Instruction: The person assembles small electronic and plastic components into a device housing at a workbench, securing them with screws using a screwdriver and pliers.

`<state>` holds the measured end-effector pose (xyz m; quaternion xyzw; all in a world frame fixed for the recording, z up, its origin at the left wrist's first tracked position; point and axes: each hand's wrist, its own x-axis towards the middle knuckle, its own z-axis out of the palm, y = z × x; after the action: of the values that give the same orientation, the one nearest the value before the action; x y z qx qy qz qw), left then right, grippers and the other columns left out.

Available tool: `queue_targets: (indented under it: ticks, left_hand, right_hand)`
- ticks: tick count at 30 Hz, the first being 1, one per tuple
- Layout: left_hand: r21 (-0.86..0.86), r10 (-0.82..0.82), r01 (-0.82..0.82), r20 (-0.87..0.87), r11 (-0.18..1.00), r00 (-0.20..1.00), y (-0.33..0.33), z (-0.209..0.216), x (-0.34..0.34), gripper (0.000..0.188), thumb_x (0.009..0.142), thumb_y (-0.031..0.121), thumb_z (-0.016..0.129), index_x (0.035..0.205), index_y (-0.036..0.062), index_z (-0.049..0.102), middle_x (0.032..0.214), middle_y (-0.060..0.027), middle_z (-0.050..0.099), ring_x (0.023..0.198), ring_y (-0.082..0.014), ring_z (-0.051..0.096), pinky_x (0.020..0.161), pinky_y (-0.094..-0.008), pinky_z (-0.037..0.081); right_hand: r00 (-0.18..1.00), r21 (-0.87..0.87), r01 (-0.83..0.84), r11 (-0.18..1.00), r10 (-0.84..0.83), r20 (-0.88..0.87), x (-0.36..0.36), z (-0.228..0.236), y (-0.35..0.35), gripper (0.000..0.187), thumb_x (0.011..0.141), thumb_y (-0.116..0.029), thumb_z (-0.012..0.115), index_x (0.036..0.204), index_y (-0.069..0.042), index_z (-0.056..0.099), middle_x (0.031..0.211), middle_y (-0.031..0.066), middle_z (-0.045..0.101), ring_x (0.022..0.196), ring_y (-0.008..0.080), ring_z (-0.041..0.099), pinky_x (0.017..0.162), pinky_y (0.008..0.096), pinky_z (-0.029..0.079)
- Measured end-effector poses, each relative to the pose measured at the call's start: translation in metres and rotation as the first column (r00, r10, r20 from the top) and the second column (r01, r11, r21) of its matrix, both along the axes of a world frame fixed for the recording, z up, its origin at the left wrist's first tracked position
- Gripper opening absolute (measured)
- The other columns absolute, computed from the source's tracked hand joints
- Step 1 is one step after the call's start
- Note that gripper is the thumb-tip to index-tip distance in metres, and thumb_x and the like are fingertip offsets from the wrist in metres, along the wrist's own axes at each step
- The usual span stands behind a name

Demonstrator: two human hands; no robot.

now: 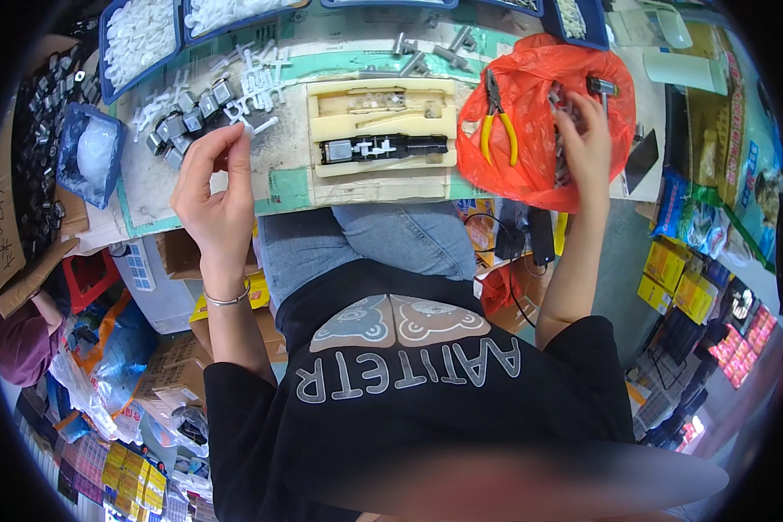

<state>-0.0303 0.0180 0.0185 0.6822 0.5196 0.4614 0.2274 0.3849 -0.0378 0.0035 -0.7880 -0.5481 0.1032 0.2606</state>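
Left hand (pixel 215 196): narrow pinch, contents unclear. Right hand (pixel 590 143): curled over red bag (pixel 526 96) at right, grip unclear; snagging plastic could drag pliers (pixel 498 110).

Black T-shirt (pixel 409 418), silver bracelet (pixel 227 302)

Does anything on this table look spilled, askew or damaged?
Nothing looks clearly damaged. Loose white pieces lie strewn on the table near the left hand, which looks untidy, and yellow-handled pliers rest on the crumpled red bag, an odd spot for a tool; both may be deliberate.
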Motion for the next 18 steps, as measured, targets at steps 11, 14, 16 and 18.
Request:
queue_targets:
  ticks: [11,14,16,18]
  left_hand:
    - [0.04,-0.055,0.057,-0.038,0.998,0.998,-0.009,0.006,0.016,0.01,0.082,-0.003,0.066,0.091,-0.0014,0.066,0.084,-0.0083,0.065,0.066,-0.0103,0.056,0.059,-0.0214,0.046]
    - [-0.013,-0.059,0.059,-0.046,0.998,0.997,-0.013,0.008,0.016,0.01,0.083,-0.003,0.065,0.093,-0.0016,0.065,0.087,-0.0076,0.065,0.073,-0.0104,0.057,0.065,-0.0214,0.046]
    - [-0.06,-0.058,0.056,-0.044,0.997,0.997,-0.013,0.008,0.016,0.011,0.084,-0.002,0.064,0.095,-0.0017,0.065,0.09,-0.0067,0.065,0.08,-0.0104,0.059,0.071,-0.0214,0.047]
    - [-0.034,-0.07,0.067,-0.081,0.997,0.994,-0.012,0.008,0.016,0.011,0.084,-0.001,0.064,0.095,-0.0019,0.065,0.089,-0.0068,0.065,0.078,-0.0103,0.059,0.07,-0.0211,0.047]
  right_hand:
    - [0.93,0.069,-0.184,0.981,0.151,0.334,-0.018,-0.009,0.018,0.033,0.076,-0.018,0.066,0.106,-0.006,0.057,0.099,0.013,0.057,0.094,0.0329,0.054,0.08,0.0407,0.044]
    - [0.941,0.188,-0.155,0.97,0.087,0.326,-0.018,-0.007,0.017,0.025,0.077,-0.016,0.067,0.098,-0.004,0.062,0.088,0.0109,0.063,0.082,0.0292,0.061,0.072,0.035,0.048]
    - [0.973,0.212,-0.082,0.974,0.032,0.23,-0.013,-0.007,0.013,0.023,0.077,-0.016,0.067,0.096,-0.004,0.063,0.086,0.0118,0.064,0.079,0.0282,0.062,0.07,0.0345,0.049]
    - [0.997,0.253,0.045,0.967,-0.06,0.052,-0.004,-0.01,0.009,0.019,0.079,-0.013,0.068,0.094,-0.001,0.067,0.082,0.0097,0.068,0.07,0.0196,0.065,0.066,0.0292,0.051]
